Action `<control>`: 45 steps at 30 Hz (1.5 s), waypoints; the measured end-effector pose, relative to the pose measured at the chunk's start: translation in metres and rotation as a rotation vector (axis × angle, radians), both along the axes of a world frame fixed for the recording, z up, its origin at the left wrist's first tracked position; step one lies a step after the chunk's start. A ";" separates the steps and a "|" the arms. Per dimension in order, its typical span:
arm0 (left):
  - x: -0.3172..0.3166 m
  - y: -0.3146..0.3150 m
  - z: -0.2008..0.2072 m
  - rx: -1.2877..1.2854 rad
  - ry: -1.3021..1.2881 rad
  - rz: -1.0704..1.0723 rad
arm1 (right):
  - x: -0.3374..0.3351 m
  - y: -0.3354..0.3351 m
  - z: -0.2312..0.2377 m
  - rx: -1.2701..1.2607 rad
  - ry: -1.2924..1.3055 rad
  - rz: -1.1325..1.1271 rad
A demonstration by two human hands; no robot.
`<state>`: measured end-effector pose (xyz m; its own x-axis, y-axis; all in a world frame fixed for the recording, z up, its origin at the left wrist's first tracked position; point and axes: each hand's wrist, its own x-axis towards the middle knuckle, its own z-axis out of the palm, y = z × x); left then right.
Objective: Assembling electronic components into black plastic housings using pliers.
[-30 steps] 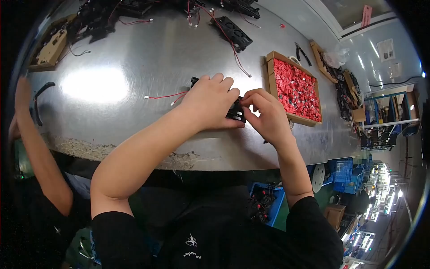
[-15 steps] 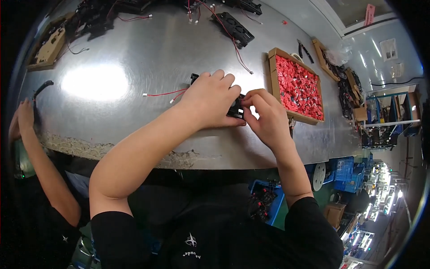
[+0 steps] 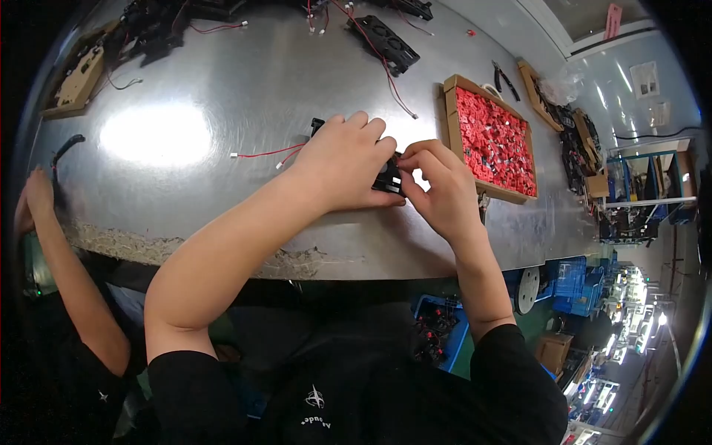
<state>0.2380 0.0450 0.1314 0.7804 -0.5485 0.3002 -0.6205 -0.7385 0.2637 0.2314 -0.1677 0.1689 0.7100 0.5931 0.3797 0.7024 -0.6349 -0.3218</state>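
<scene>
Under my left hand (image 3: 343, 159) lies a black fan unit (image 3: 389, 180) on the metal bench, mostly hidden by the palm and fingers. My left hand is closed round it, thumb along the near edge. Out of its left side run red and black wires (image 3: 271, 153) ending in small white plugs. My right hand (image 3: 439, 182) pinches with thumb and forefinger at the unit's right end; whatever sits between those fingertips is too small to make out. A cardboard tray (image 3: 452, 122) full of small red plastic parts (image 3: 495, 141) stands just right of my right hand.
A black two-fan unit (image 3: 384, 44) with trailing wires lies farther back. Black-handled pliers (image 3: 506, 81) rest behind the tray. More black units pile up at the far left beside a cardboard box (image 3: 78, 78). At the left edge, a co-worker's hand (image 3: 38, 194) reaches over the bench. Below stands a blue crate (image 3: 457, 341).
Both hands stay at the fan unit, nearly unmoved. The unit and its wires have shifted very slightly left in the picture, as has much of the scene.
</scene>
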 end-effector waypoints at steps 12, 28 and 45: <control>-0.001 -0.001 -0.002 -0.004 -0.001 0.000 | -0.009 0.005 0.005 -0.076 0.076 -0.141; 0.000 -0.001 0.008 -0.015 -0.019 -0.024 | 0.002 -0.001 -0.003 -0.114 -0.052 -0.008; -0.003 0.003 0.009 -0.029 -0.019 -0.033 | 0.023 -0.112 0.006 0.029 -0.002 -0.471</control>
